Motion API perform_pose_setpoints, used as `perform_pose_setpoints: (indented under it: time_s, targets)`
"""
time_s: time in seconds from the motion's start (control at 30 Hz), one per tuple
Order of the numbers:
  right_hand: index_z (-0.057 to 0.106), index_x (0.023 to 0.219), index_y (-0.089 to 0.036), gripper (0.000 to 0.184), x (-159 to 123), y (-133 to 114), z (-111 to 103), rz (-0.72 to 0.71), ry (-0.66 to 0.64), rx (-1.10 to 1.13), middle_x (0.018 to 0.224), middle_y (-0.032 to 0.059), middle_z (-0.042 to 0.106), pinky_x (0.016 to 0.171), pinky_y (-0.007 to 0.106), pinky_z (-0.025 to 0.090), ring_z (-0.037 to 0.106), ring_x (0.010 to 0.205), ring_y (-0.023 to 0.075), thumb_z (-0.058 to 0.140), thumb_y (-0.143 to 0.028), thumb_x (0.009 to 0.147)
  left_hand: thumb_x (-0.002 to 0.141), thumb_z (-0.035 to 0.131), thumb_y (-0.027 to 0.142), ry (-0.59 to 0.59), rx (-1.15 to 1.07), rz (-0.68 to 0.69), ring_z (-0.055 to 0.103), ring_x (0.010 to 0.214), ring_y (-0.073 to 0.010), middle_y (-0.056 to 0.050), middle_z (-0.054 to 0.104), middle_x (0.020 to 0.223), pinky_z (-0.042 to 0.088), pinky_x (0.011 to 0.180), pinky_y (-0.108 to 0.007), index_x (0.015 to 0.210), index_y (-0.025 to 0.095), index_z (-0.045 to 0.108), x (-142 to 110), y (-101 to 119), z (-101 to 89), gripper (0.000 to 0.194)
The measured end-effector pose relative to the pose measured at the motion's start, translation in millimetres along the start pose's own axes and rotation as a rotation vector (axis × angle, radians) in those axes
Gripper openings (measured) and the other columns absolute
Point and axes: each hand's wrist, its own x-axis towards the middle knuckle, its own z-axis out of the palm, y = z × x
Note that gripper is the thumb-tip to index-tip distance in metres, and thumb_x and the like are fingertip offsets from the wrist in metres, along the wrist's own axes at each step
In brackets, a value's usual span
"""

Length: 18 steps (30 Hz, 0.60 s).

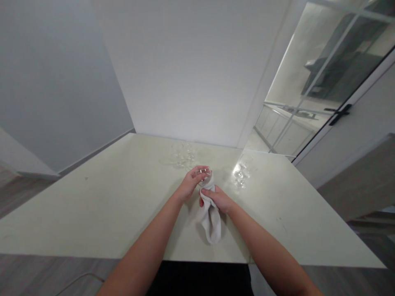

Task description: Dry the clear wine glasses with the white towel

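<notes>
My left hand (191, 181) is closed around a clear drinking glass (206, 179), tilted above the middle of the table. Close against it, my right hand (219, 198) grips a white cloth (212, 222) pressed to the near end of the glass. The lower part of the cloth hangs down in a loose fold toward me. Part of the glass is hidden behind my fingers and the cloth.
A group of clear glasses (182, 155) stands at the back of the pale table (101, 197). More clear glassware (240, 174) is to the right, beside a bright reflection. A wall and a glazed door with a black handle (340, 114) lie beyond.
</notes>
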Motion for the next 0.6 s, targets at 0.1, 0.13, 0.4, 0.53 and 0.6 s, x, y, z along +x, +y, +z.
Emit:
perform_pose_setpoints:
  time_s: [0.1,0.13,0.4,0.53,0.6]
  targets:
    - [0.064,0.083,-0.017,0.033,1,0,1,-0.155,0.192,-0.033,0.069,-0.0002,0.066,0.057,0.022,0.045,0.058,0.060,0.0120,0.074,-0.046,0.070,0.057,0.083,0.034,0.095,0.067,0.032,0.063,0.078,-0.0151,-0.004,0.068,0.086,0.048,0.072,-0.027,0.101,0.016,0.062,0,0,2.0,0.052]
    - [0.064,0.082,-0.017,0.033,1,-1,1,-0.109,0.162,-0.001,0.065,-0.0006,0.065,0.055,0.023,0.045,0.057,0.056,0.0118,0.073,-0.047,0.071,0.058,0.083,0.034,0.120,0.055,0.027,0.064,0.077,-0.0149,-0.003,0.068,0.085,0.048,0.071,-0.027,0.100,0.016,0.061,0,-1,2.4,0.051]
    - [0.066,0.095,-0.017,0.034,5,-12,-7,-0.004,0.340,0.453,0.081,0.0027,0.073,0.074,0.029,0.053,0.068,0.072,0.0172,0.073,-0.040,0.071,0.072,0.071,0.047,0.210,-0.127,0.162,0.068,0.083,-0.0175,-0.012,0.070,0.106,0.050,0.074,-0.030,0.105,0.017,0.055,9,-1,-11.1,0.048]
    - [0.066,0.096,-0.017,0.036,12,-8,-8,0.091,0.336,0.508,0.085,0.0053,0.074,0.080,0.035,0.053,0.069,0.080,0.0206,0.067,-0.046,0.075,0.070,0.076,0.037,0.252,0.005,0.340,0.068,0.092,-0.0178,-0.012,0.067,0.115,0.051,0.078,-0.031,0.112,0.020,0.052,9,0,-14.8,0.052]
    - [0.067,0.092,-0.016,0.034,14,-3,-7,0.112,0.318,0.440,0.078,0.0049,0.073,0.078,0.035,0.053,0.069,0.074,0.0210,0.070,-0.043,0.072,0.066,0.080,0.031,0.161,0.165,0.392,0.066,0.096,-0.0194,-0.013,0.064,0.119,0.052,0.081,-0.033,0.116,0.021,0.050,5,1,-11.4,0.059]
